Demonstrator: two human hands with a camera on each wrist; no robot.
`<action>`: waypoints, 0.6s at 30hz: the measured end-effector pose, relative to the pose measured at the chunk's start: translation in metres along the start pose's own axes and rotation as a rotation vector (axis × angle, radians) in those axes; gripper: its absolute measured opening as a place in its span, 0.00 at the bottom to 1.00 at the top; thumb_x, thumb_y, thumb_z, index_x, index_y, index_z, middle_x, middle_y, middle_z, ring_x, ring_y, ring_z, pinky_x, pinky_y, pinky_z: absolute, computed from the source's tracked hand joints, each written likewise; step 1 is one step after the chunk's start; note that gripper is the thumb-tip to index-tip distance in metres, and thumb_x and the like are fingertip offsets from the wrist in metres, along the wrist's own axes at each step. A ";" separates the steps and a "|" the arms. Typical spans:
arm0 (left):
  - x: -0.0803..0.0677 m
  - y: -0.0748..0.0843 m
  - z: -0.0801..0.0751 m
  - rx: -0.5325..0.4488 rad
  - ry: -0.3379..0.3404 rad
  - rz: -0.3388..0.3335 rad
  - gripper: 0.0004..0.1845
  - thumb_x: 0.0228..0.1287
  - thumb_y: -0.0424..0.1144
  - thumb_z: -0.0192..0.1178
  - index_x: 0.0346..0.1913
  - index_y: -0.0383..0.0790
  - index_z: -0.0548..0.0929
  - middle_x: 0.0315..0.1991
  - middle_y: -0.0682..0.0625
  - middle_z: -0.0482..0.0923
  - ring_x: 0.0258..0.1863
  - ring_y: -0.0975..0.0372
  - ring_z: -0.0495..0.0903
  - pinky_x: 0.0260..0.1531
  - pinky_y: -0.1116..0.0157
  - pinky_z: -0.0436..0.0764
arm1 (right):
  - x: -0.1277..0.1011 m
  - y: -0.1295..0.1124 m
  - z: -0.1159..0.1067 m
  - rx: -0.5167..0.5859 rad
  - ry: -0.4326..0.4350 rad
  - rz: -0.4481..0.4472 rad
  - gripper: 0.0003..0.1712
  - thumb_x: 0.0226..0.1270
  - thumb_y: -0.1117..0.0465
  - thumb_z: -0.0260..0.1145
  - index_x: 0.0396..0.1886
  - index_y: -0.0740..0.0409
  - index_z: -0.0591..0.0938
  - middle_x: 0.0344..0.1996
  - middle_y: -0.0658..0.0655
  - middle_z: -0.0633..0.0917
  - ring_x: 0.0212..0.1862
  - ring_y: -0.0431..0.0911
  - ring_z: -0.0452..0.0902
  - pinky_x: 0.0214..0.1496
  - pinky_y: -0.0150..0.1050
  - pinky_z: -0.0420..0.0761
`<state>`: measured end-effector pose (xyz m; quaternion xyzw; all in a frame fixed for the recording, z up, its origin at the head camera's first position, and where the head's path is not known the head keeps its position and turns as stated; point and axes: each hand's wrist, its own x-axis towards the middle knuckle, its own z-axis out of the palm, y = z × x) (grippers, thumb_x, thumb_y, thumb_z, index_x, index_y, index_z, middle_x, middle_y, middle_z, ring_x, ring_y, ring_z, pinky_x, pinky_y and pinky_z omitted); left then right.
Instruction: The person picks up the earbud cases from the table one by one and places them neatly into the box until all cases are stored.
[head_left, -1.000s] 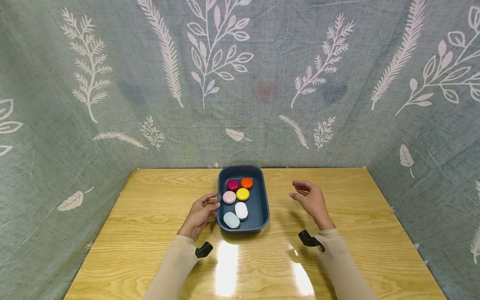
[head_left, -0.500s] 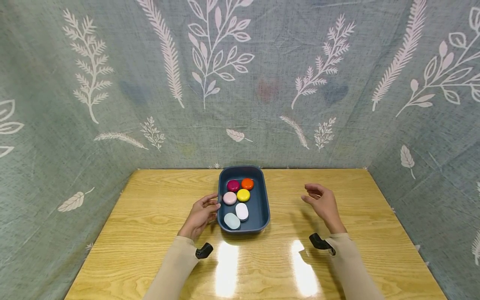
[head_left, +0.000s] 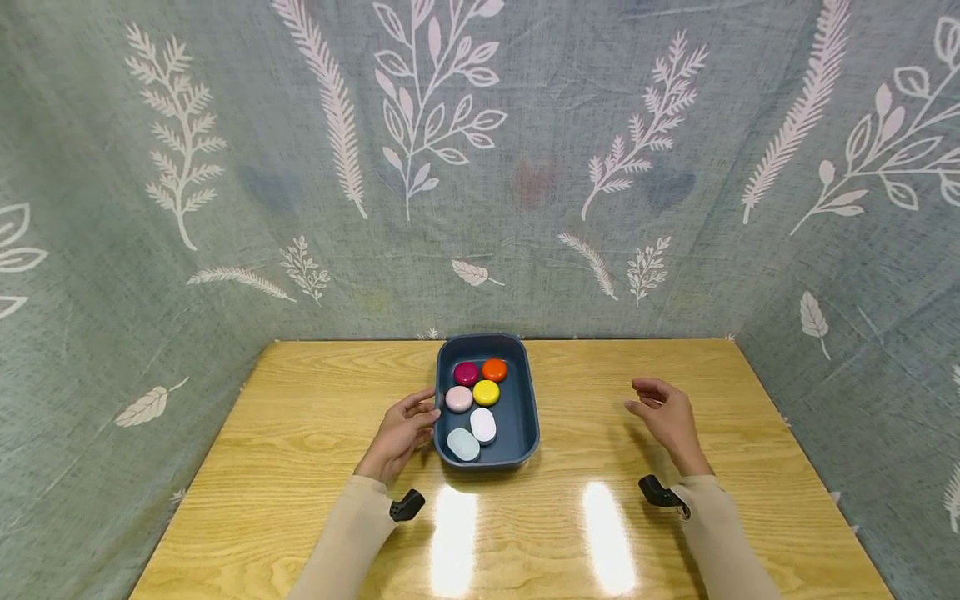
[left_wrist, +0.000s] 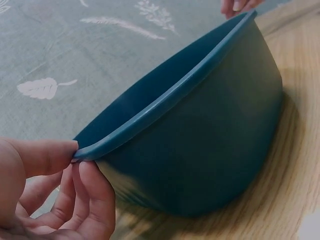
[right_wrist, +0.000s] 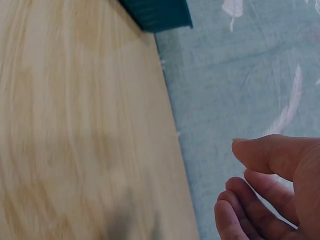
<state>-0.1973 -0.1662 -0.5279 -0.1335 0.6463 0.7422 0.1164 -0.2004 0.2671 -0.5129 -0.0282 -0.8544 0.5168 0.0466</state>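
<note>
A dark blue plastic bin (head_left: 525, 417) with rounded corners stands on the table. Inside lie smooth rounded pieces: dark magenta (head_left: 466, 373), orange (head_left: 494, 370), pale pink (head_left: 459, 398), yellow (head_left: 486, 392), white oval (head_left: 483, 426) and pale grey-green oval (head_left: 463, 445). At the bin's left side, my left hand (head_left: 401, 432) pinches the rim, thumb on it and fingers below, as the left wrist view shows. Well to the right of the bin, my right hand (head_left: 667, 421) hovers over the table with loosely bent fingers and nothing in them.
The light wood table (head_left: 300, 533) extends around the bin. Patterned grey-green cloth (head_left: 480, 292) hangs behind it and along both sides. Each sleeve has a small black device at the wrist, such as the right one (head_left: 660, 492).
My right hand has moved to the right and slightly toward me, away from the bin. The left hand and the bin stay where they were.
</note>
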 end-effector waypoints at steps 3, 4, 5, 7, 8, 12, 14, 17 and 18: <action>0.000 -0.001 -0.001 0.001 0.001 -0.002 0.26 0.76 0.26 0.60 0.75 0.36 0.74 0.47 0.48 0.75 0.35 0.64 0.77 0.35 0.70 0.81 | -0.001 0.004 -0.002 -0.012 0.006 0.006 0.24 0.74 0.69 0.69 0.66 0.74 0.78 0.64 0.74 0.80 0.65 0.65 0.76 0.53 0.15 0.73; -0.001 -0.001 -0.001 0.003 0.002 -0.003 0.26 0.76 0.27 0.60 0.75 0.36 0.74 0.47 0.48 0.75 0.36 0.64 0.77 0.35 0.70 0.81 | -0.002 0.006 -0.002 -0.013 0.007 0.007 0.25 0.74 0.69 0.69 0.66 0.74 0.78 0.64 0.74 0.79 0.65 0.65 0.76 0.53 0.15 0.73; -0.001 -0.002 -0.001 0.003 0.002 -0.004 0.26 0.76 0.27 0.60 0.75 0.36 0.74 0.47 0.48 0.75 0.36 0.63 0.77 0.35 0.70 0.81 | -0.002 0.007 -0.003 -0.013 0.007 0.008 0.24 0.74 0.69 0.69 0.66 0.74 0.78 0.64 0.74 0.80 0.65 0.65 0.76 0.53 0.14 0.72; -0.001 -0.002 -0.002 0.004 0.001 -0.003 0.26 0.77 0.27 0.60 0.75 0.36 0.74 0.48 0.48 0.75 0.36 0.63 0.76 0.35 0.70 0.81 | -0.003 0.009 -0.004 -0.020 0.006 0.004 0.24 0.74 0.69 0.69 0.66 0.74 0.78 0.64 0.74 0.79 0.65 0.66 0.76 0.52 0.14 0.72; -0.001 -0.003 -0.002 0.003 -0.001 -0.002 0.26 0.77 0.28 0.60 0.75 0.36 0.73 0.48 0.48 0.75 0.37 0.63 0.76 0.35 0.70 0.81 | -0.003 0.011 -0.004 -0.022 0.002 0.002 0.24 0.75 0.69 0.69 0.66 0.75 0.78 0.64 0.74 0.79 0.65 0.65 0.76 0.52 0.13 0.71; -0.002 -0.005 -0.003 -0.004 -0.011 0.008 0.26 0.78 0.28 0.59 0.75 0.35 0.73 0.47 0.49 0.76 0.38 0.64 0.77 0.35 0.70 0.81 | -0.005 0.015 -0.006 -0.030 0.001 -0.002 0.24 0.75 0.68 0.69 0.66 0.75 0.78 0.63 0.75 0.79 0.65 0.66 0.76 0.51 0.12 0.70; -0.003 -0.004 -0.005 -0.011 -0.025 0.022 0.25 0.79 0.28 0.58 0.76 0.34 0.72 0.46 0.50 0.77 0.37 0.64 0.78 0.35 0.71 0.82 | -0.005 0.017 -0.007 -0.038 0.003 -0.011 0.23 0.75 0.69 0.69 0.65 0.75 0.78 0.63 0.75 0.79 0.65 0.66 0.76 0.51 0.12 0.69; -0.004 -0.004 -0.010 -0.025 -0.044 0.039 0.25 0.80 0.29 0.56 0.76 0.31 0.70 0.45 0.51 0.78 0.36 0.65 0.79 0.36 0.71 0.83 | -0.005 0.019 -0.009 -0.058 0.012 -0.018 0.23 0.74 0.70 0.69 0.65 0.76 0.78 0.62 0.75 0.80 0.64 0.67 0.77 0.51 0.12 0.70; -0.004 -0.003 -0.013 -0.024 -0.046 0.045 0.25 0.81 0.29 0.56 0.76 0.30 0.70 0.45 0.51 0.78 0.36 0.65 0.79 0.36 0.71 0.83 | -0.005 0.020 -0.010 -0.071 0.016 -0.023 0.23 0.74 0.70 0.69 0.64 0.76 0.79 0.62 0.75 0.80 0.64 0.67 0.77 0.52 0.14 0.71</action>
